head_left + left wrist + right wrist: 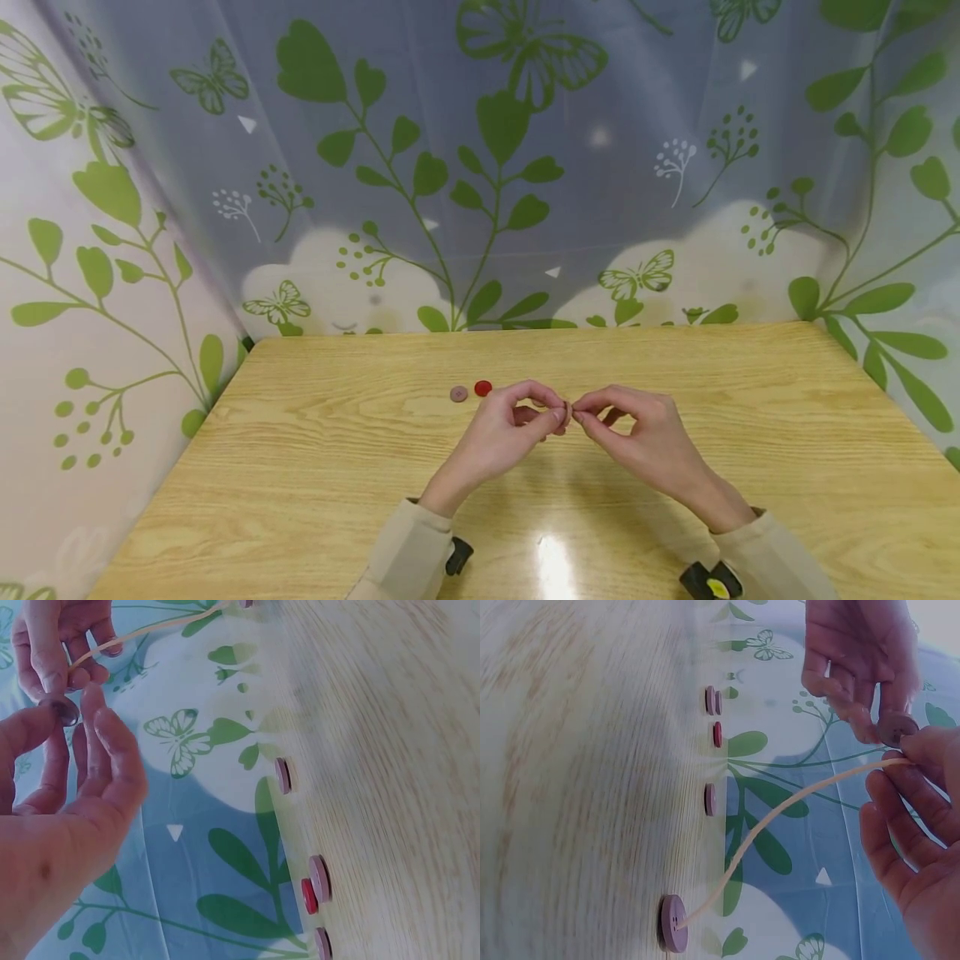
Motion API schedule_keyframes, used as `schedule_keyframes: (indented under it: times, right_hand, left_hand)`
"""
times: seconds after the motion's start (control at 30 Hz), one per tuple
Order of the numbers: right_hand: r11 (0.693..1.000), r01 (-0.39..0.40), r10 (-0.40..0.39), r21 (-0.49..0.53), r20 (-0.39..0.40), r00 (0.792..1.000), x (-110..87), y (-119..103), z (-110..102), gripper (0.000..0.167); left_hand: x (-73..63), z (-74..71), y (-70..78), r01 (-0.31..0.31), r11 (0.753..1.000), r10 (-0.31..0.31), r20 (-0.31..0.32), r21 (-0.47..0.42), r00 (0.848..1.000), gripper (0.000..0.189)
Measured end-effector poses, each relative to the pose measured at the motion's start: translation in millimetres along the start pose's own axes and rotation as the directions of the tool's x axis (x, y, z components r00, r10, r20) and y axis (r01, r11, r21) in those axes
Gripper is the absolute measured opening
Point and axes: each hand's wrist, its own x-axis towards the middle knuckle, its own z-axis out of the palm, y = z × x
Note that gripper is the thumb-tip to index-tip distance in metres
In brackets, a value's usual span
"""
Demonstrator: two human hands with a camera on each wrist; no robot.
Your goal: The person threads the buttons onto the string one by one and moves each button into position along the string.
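My left hand (498,433) pinches a round mauve button (897,730) between thumb and fingertips, holding it on edge above the table. Facing it, my right hand (656,437) pinches a pale cord (780,808) close to that button, fingertips right at its face. From the right fingers the cord droops in a curve to another mauve button (674,924), which it enters through a hole. In the left wrist view the held button (63,711) looks dark, and the cord (150,628) runs off from the right hand (64,641).
On the wooden table (315,467), beyond the left hand, lie a mauve button (459,393) and a red button (483,388). More mauve buttons (319,879) show in the wrist views. A leaf-and-butterfly curtain (420,167) hangs behind the table and at both sides.
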Motion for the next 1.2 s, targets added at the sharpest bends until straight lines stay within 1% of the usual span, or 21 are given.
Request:
schedule_keyframes:
  times: [0.07, 0.2, 0.43, 0.77, 1.2]
  right_hand:
    - [1.000, 0.013, -0.013, -0.001, -0.014, 1.000, 0.3, -0.3, 0.5, 0.024]
    - [0.999, 0.032, -0.032, -0.006, -0.033, 0.999, 0.9, -1.4, 0.6, 0.028]
    - [0.998, 0.060, -0.060, 0.027, -0.009, 0.998, 0.5, -1.6, -0.4, 0.030]
    - [0.999, 0.039, -0.039, 0.029, 0.008, 0.999, 1.2, -1.0, -2.2, 0.034]
    - [0.997, 0.047, -0.048, 0.056, 0.014, 0.999, 2.1, 0.8, 1.1, 0.036]
  left_hand:
    - [-0.9, -0.6, -0.2, -0.016, 1.000, 0.016, -0.001, 0.018, 1.000, 0.009]
    - [-2.1, -1.6, -0.4, -0.033, 0.999, 0.033, 0.002, 0.025, 0.999, 0.010]
    - [-1.9, -1.7, -0.3, -0.044, 0.999, 0.044, 0.012, 0.010, 0.999, 0.011]
    - [-1.3, -1.7, -0.1, -0.049, 0.999, 0.049, 0.016, 0.001, 0.999, 0.011]
    - [-2.2, -1.7, 1.6, -0.045, 0.999, 0.045, 0.016, -0.004, 0.999, 0.011]
